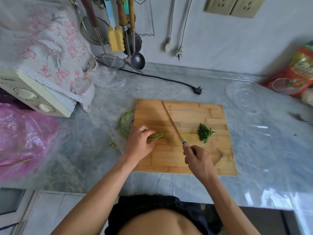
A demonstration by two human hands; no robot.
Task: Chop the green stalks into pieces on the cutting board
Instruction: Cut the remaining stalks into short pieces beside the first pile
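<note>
On the one board [203, 160], your left hand [138, 144] curls its fingers around one bundle of stalks [156, 135] at the left edge, cut ends pointing right across the board. Your right hand [199, 160] grips one knife [171, 122], blade pointing away, left of one pile of pieces [205, 133]. More stalks lie off the board's left edge.

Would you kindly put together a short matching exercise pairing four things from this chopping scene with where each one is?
Things:
1. bundle of green stalks
2. long knife with a blue handle
3. pile of chopped green pieces
4. loose long green stalks

Places:
A. on the grey counter, just off the left edge of the wooden cutting board
B. held down on the board under the left hand
C. on the right part of the board, apart from both hands
D. gripped in the right hand

Pairs: 1-B, 2-D, 3-C, 4-A
</note>
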